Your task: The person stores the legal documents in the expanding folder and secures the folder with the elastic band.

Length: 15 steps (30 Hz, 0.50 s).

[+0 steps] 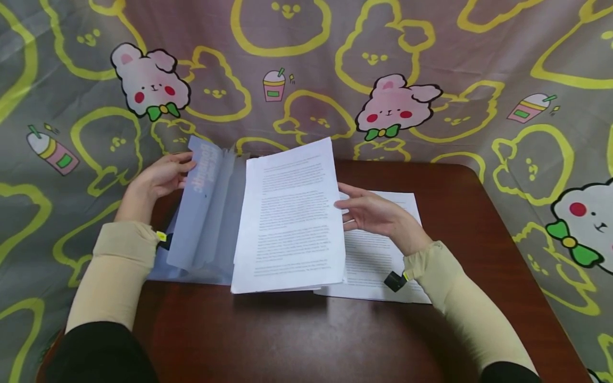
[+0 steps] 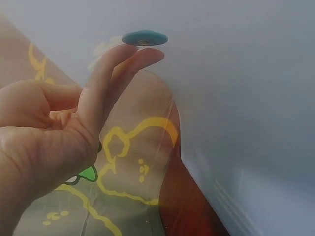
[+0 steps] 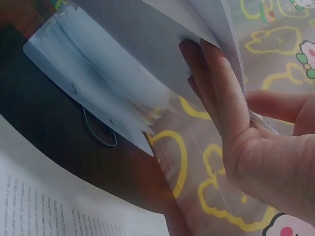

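1. Folder, translucent blue, is lying on L part of tbl w/ cover raised.
2. L hand is touching cover edge nr teal button; fingers are resting mostly straight against it, not clamping.
3. R hand is pinching R edge of paper stack btwn thumb & fingers.
4. Stack is tilting btwn both hands, just R of raised cover, partly overlapping printed sheets on tbl.
5. Patterned cloth is hanging behind tbl.
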Motion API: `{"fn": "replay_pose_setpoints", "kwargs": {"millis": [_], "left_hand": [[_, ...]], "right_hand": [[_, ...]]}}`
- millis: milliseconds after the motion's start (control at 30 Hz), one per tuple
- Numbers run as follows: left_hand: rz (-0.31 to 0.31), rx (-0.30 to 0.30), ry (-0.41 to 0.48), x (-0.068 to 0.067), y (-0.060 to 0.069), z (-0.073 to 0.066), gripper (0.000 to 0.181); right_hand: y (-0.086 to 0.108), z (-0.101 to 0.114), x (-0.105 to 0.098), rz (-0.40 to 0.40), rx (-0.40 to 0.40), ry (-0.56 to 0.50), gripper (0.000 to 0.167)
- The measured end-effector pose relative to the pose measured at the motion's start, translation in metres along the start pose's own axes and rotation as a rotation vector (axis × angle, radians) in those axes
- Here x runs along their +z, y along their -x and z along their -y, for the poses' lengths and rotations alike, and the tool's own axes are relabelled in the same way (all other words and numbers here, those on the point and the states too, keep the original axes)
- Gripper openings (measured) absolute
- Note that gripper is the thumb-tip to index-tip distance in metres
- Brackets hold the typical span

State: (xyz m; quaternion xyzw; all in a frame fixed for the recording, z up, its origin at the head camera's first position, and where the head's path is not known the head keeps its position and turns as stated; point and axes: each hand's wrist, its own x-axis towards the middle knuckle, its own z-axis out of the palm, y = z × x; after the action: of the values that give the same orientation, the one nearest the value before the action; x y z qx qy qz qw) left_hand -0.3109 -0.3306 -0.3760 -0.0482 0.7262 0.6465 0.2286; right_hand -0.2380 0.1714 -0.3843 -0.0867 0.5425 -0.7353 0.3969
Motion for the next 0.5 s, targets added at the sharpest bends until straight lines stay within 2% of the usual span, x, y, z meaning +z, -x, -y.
{"fn": "replay_pose_setpoints", "kwargs": {"millis": [100,200,300,500], "left_hand": [[-0.002,0.000,-0.001,-0.001,0.000,0.000,0.072],[-0.013,0.007,-0.051,0.000,0.000,0.001,0.071],[-0.018,0.004,-0.056,0.001,0.000,0.001,0.072],[-0.025,0.000,-0.059,0.001,0.001,0.000,0.072]], "right_hand": [[-0.005,-0.001,0.002,-0.007,0.002,-0.001,0.070],[-0.010,-0.001,0.004,-0.021,0.008,-0.005,0.069],[-0.015,-0.003,0.004,-0.036,0.017,-0.016,0.068],[-0.025,-0.006,0.004,-0.018,0.023,-0.020,0.068]]}}
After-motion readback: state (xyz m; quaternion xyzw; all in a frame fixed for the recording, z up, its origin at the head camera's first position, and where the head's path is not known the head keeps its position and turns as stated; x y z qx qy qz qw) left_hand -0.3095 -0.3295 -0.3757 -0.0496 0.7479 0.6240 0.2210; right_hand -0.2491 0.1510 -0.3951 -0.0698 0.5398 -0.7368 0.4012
